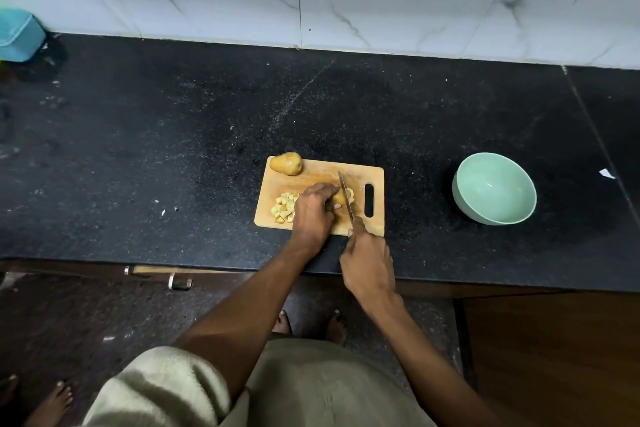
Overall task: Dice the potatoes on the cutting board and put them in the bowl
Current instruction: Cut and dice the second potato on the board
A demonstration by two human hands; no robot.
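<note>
Fingers of right hand [367,262] grip knife [345,199].

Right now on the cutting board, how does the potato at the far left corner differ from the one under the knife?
The whole potato is uncut and untouched; the potato being cut is already partly sliced. The whole potato lies at the cutting board's far left corner; the potato being cut sits mid-board, held by the left hand against the knife gripped by the right hand. Both keep brown skin.
</note>
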